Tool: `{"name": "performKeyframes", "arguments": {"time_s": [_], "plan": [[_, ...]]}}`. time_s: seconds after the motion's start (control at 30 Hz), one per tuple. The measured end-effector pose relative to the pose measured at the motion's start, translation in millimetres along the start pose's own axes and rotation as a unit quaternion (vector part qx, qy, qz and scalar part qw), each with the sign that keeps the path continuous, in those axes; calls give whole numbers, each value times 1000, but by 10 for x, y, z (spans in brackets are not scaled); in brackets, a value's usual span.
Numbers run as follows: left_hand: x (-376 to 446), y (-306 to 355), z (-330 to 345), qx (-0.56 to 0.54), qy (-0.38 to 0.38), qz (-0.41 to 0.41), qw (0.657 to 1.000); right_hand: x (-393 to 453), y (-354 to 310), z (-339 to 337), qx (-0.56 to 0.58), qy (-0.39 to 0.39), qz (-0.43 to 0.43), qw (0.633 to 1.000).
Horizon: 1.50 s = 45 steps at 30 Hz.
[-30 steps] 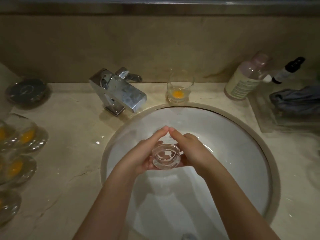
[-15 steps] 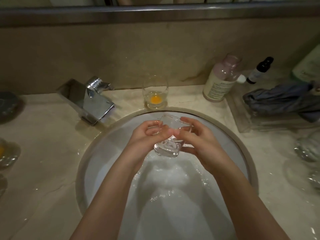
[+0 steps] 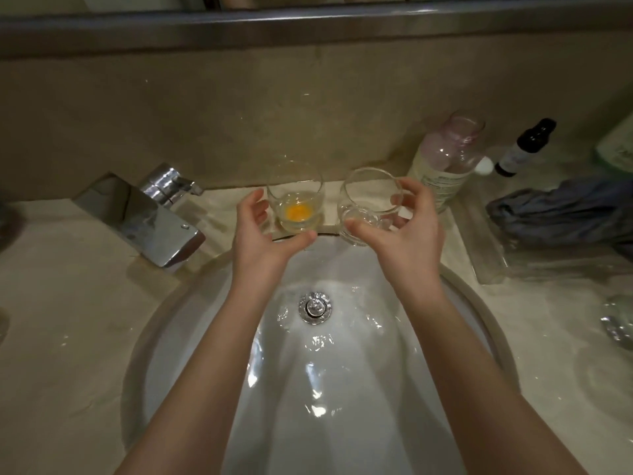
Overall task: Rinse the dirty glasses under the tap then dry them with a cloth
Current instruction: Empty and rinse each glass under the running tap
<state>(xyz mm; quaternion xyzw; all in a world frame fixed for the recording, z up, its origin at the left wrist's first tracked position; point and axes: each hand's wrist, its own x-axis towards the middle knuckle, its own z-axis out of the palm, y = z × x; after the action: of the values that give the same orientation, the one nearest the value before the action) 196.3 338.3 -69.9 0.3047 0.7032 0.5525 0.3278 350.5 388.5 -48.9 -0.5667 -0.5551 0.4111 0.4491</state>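
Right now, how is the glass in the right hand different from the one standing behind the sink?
The held glass looks clear and empty; the standing glass has orange residue at its bottom. The held glass is tilted in the right hand; the standing glass sits upright on the counter. Both are short, stemless clear tumblers.

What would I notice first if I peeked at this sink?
Probably the bright orange blob in the bottom of the dirty glass, standing on the counter just behind the basin. The left hand is curled open right beside it, and the right hand holds a clear glass next to it. Farther right, a crumpled blue-grey cloth lies on a tray.
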Motion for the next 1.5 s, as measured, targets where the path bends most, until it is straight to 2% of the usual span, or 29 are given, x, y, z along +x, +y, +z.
{"name": "performKeyframes", "arguments": {"time_s": [0.23,0.6,0.77,0.87,0.97,1.03,1.17,1.23,1.37,1.5], "plan": [[224,23,105,2,-37,21,999,155,87,120,-17,5,-7,1000],[248,-14,105,-18,-6,40,999,266,122,217,-40,9,-26,999],[37,-35,-72,-36,-13,31,999,279,63,187,-96,-26,-27,995],[-107,-34,-234,-57,-14,18,998,149,-108,141,-112,3,-67,991],[-275,-38,-408,-75,-19,0,997,-38,-354,224,-59,24,-128,990],[-382,-68,-519,-82,-20,-16,996,-113,-474,375,-22,-13,-132,991],[-571,-190,-729,-76,-12,-44,996,-263,-585,756,26,-151,-60,986],[-641,-245,-817,-68,-6,-49,996,-322,-578,934,40,-196,-30,979],[-702,-312,-968,-68,1,-54,996,-350,-578,1220,64,-253,19,965],[-705,-324,-1069,-66,1,-50,997,-335,-604,1405,96,-278,43,955]]}}
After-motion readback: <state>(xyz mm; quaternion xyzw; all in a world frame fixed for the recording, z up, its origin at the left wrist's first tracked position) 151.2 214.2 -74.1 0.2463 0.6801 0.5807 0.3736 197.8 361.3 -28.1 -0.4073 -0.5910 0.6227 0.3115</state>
